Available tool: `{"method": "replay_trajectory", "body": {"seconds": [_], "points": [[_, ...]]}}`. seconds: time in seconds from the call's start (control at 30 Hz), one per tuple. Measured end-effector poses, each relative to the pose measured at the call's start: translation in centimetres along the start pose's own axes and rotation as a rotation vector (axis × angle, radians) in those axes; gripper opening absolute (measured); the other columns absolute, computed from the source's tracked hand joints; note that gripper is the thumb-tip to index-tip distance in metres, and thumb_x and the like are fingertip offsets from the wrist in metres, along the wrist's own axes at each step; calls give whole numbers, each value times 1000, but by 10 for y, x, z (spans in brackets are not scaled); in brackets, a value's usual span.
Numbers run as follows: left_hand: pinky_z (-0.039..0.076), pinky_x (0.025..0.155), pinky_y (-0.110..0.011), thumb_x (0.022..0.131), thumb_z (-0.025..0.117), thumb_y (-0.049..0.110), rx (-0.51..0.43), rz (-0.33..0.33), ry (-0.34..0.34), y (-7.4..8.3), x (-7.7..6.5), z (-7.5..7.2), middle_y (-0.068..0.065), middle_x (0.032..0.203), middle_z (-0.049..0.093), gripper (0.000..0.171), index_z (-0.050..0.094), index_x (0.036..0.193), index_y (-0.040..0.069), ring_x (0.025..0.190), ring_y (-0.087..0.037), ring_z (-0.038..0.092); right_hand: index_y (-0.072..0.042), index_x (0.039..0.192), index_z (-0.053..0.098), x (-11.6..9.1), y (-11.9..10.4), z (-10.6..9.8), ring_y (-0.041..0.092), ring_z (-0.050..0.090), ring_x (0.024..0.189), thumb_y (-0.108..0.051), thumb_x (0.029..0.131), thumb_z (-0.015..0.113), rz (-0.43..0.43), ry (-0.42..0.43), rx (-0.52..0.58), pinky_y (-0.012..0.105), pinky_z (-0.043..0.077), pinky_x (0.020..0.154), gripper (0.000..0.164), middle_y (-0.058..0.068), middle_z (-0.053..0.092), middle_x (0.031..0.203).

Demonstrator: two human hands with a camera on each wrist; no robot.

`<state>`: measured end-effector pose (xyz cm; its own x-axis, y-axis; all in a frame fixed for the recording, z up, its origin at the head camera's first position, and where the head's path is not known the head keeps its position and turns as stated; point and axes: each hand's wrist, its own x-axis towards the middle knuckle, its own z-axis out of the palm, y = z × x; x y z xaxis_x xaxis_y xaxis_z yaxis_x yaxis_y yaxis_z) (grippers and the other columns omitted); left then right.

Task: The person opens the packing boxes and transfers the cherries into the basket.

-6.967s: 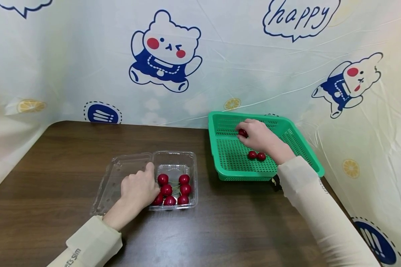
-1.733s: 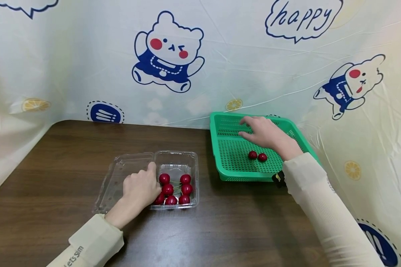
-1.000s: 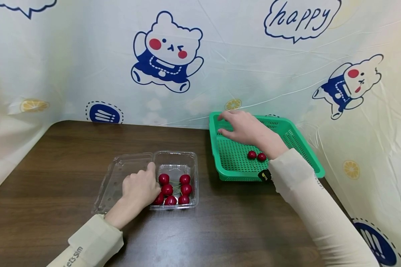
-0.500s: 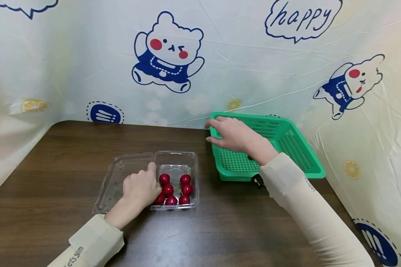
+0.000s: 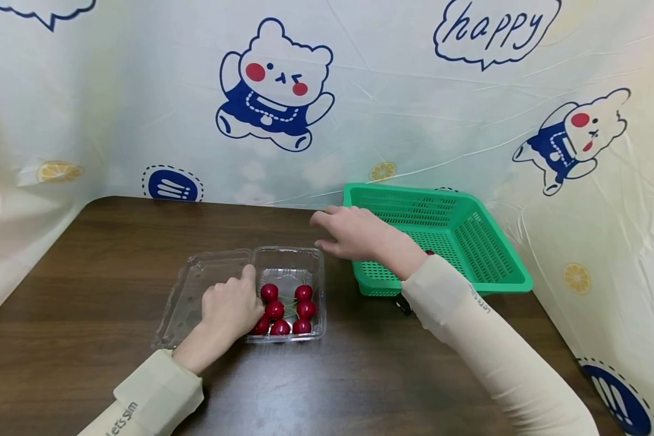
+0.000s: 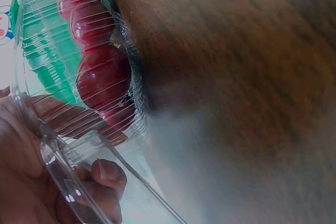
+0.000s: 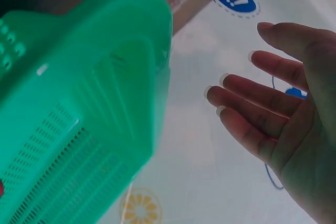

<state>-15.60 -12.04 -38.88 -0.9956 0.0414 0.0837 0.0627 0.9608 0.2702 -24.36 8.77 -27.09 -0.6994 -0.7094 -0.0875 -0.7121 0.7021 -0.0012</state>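
Observation:
A clear plastic clamshell box (image 5: 287, 257) lies on the table with its lid folded back to the left. Several dark red cherries (image 5: 275, 310) with green stems sit in it, in rows along its left, right and near sides. My left hand (image 5: 230, 309) grips the box's hinge side; in the left wrist view its curled fingers (image 6: 109, 174) show behind the clear plastic. My right hand (image 5: 354, 233) hovers between the box and the green basket (image 5: 490, 242), over the basket's left rim. In the right wrist view its fingers are loosely extended and its palm holds nothing.
One cherry (image 5: 430, 252) peeks out in the basket behind my right forearm, which hides more of the basket floor. A printed cloth (image 5: 360, 109) hangs behind the brown table (image 5: 125, 254). A small black object (image 5: 402, 304) shows at my right cuff.
Seven seconds ago my right hand held a cherry over the basket; by 1.7 seconds ago it was empty. Since then it has moved left, out past the basket's rim. My left hand stays put.

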Motion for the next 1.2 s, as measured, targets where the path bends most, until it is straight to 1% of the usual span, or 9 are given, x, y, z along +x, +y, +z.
{"method": "replay_trajectory", "body": {"seconds": [0.23,0.47,0.8,1.0,1.1,1.2], "points": [[46,45,-50,74,52,8,-3,0,3,0,1,-2,-27,65,66,17,45,87,0,53,-43,60,-11,127,59,9,-12,9,22,68,89,-28,91,63,-42,-33,-44,38,58,78,40,11,69,114],[46,45,-50,74,53,9,0,-7,-10,-1,3,-3,-26,66,66,19,46,89,0,53,-43,60,-11,125,59,15,-23,20,21,68,87,-30,91,62,-75,-91,-85,35,59,75,39,10,69,112],[46,45,-50,75,54,10,3,-9,-9,-2,4,-5,-26,66,66,21,47,92,-1,53,-42,60,-11,126,58,23,-34,41,19,68,89,-29,91,61,-102,-161,-132,34,59,78,40,9,69,112],[47,46,-49,76,55,11,6,-4,-5,-1,2,-2,-24,64,65,21,47,91,-1,51,-40,60,-12,123,60,20,-42,57,20,66,94,-29,90,61,-153,-167,-157,35,58,82,36,8,71,111],[47,46,-49,76,55,12,8,-1,-9,-1,0,0,-24,63,65,21,48,92,0,51,-39,60,-14,123,60,19,-46,62,20,65,98,-30,90,61,-156,-176,-157,37,57,84,37,7,70,114],[47,45,-48,76,56,12,10,0,0,-1,0,0,-23,62,64,22,48,91,-1,50,-39,59,-14,124,61,21,-48,63,20,65,97,-29,89,62,-157,-176,-154,37,56,84,37,6,71,114]]}}
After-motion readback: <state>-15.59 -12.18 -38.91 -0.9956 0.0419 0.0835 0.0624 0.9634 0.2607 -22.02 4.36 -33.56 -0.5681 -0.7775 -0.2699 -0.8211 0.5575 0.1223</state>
